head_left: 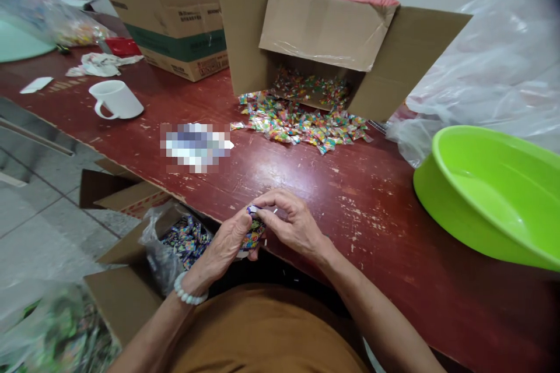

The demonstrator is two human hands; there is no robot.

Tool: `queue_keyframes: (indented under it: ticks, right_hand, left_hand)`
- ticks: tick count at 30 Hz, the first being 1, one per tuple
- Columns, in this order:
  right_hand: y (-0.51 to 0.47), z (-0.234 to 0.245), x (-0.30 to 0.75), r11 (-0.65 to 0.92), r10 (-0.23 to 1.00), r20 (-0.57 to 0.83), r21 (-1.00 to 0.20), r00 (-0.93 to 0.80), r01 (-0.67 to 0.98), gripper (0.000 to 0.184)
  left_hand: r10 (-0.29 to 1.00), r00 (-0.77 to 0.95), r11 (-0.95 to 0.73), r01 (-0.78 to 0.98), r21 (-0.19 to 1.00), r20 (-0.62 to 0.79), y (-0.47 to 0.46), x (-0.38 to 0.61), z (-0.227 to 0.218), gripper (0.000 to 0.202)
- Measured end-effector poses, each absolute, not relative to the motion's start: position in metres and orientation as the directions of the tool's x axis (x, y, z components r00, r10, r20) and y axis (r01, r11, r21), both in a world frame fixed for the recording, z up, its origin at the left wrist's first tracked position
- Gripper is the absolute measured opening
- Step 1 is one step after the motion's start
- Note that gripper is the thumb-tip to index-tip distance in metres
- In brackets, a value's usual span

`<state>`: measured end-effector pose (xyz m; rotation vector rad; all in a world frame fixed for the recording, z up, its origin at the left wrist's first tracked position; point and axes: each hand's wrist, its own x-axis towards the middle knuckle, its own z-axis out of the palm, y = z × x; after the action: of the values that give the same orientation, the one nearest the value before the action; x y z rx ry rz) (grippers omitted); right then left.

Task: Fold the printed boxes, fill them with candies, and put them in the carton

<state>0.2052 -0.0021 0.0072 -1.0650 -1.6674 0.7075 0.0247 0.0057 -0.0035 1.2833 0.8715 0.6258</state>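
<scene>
Lower left of the frame: an open cardboard box (122,297) is sitting on the floor, with a plastic bag of dark, colourful packets (188,239) gaping inside it. At the upper left, a white mug (116,99) is standing on the red-brown table (350,198), well apart from the hands. Now bottom centre: the left hand (223,247), a white bead bracelet (190,294) circling its wrist, is pinching a small colourful packet (254,233) at the table's near edge, its grip clenched on it. The right hand (293,224) is meeting it from the other side, fingertips closing on the packet's top, so both grips are grasping the same packet. Above them, at top centre, a big carton (324,23) is lying on its side, and a heap of bright wrapped sweets (301,119) is spilling from its mouth onto the table. Over on the right, a lime-green basin (494,198) is resting on the table, and clear plastic sheeting (490,70) is bunching up behind it.
</scene>
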Motion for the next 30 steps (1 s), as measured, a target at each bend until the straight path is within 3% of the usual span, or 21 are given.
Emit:
queue_keyframes:
  ticks: [3, 7, 11, 13, 15, 16, 17, 18, 19, 22, 24, 27, 30]
  right_hand:
    - [-0.002, 0.008, 0.209, 0.55, 0.834, 0.502, -0.716, -0.229, 0.43, 0.012]
    - [-0.004, 0.007, 0.207, 0.581, 0.81, 0.462, -0.549, -0.361, 0.6, 0.017]
    - [0.019, 0.001, 0.217, 0.564, 0.823, 0.402, -0.661, -0.401, 0.495, 0.022]
    - [0.046, -0.003, 0.239, 0.425, 0.905, 0.343, -0.689, -0.252, 0.588, 0.023]
    - [0.077, -0.009, 0.273, 0.131, 0.937, 0.339, -0.56, 0.082, 0.818, 0.022]
    - [0.091, -0.012, 0.291, 0.037, 0.921, 0.347, -0.529, 0.177, 0.848, 0.028]
    - [0.103, -0.016, 0.308, -0.055, 0.903, 0.344, -0.499, 0.256, 0.865, 0.036]
    - [0.112, -0.02, 0.323, -0.179, 0.896, 0.315, -0.387, 0.312, 0.905, 0.041]
    - [0.119, -0.025, 0.335, -0.198, 0.9, 0.303, -0.36, 0.315, 0.912, 0.039]
    - [0.124, -0.036, 0.355, -0.182, 0.925, 0.275, -0.289, 0.264, 0.94, 0.024]
    - [0.12, -0.04, 0.358, -0.151, 0.939, 0.264, -0.265, 0.223, 0.952, 0.022]
    - [0.113, -0.043, 0.358, -0.131, 0.945, 0.259, -0.257, 0.199, 0.958, 0.027]
    - [0.108, -0.044, 0.361, -0.134, 0.939, 0.269, -0.29, 0.215, 0.948, 0.023]
  left_hand:
    - [0.793, 0.561, 0.184, 0.154, 0.971, -0.239, 0.007, 0.025, 0.006, 0.065]
    - [0.8, 0.525, 0.267, 0.122, 0.956, -0.29, 0.009, 0.03, 0.005, 0.064]
    - [0.773, 0.517, 0.474, -0.086, 0.877, -0.367, 0.007, 0.032, -0.002, 0.061]
    - [0.73, 0.541, 0.575, -0.156, 0.803, -0.418, 0.0, 0.03, -0.004, 0.055]
    - [0.677, 0.568, 0.661, -0.191, 0.725, -0.468, -0.01, 0.025, -0.006, 0.046]
    - [0.649, 0.571, 0.702, -0.196, 0.685, -0.502, -0.016, 0.022, -0.008, 0.042]
    - [0.624, 0.565, 0.738, -0.198, 0.645, -0.54, -0.02, 0.017, -0.011, 0.039]
    - [0.604, 0.556, 0.763, -0.197, 0.616, -0.571, -0.024, 0.01, -0.015, 0.037]
    - [0.6, 0.542, 0.77, -0.19, 0.61, -0.589, -0.025, 0.002, -0.019, 0.035]
    - [0.649, 0.523, 0.676, -0.062, 0.735, -0.553, -0.018, -0.031, -0.032, 0.034]
    - [0.622, 0.571, 0.552, 0.165, 0.817, -0.535, -0.007, -0.057, -0.038, 0.044]
    - [0.427, 0.65, 0.428, 0.468, 0.773, -0.629, 0.003, -0.086, -0.041, 0.042]
    - [0.33, 0.698, 0.501, 0.44, 0.745, -0.635, 0.002, -0.094, -0.038, 0.038]
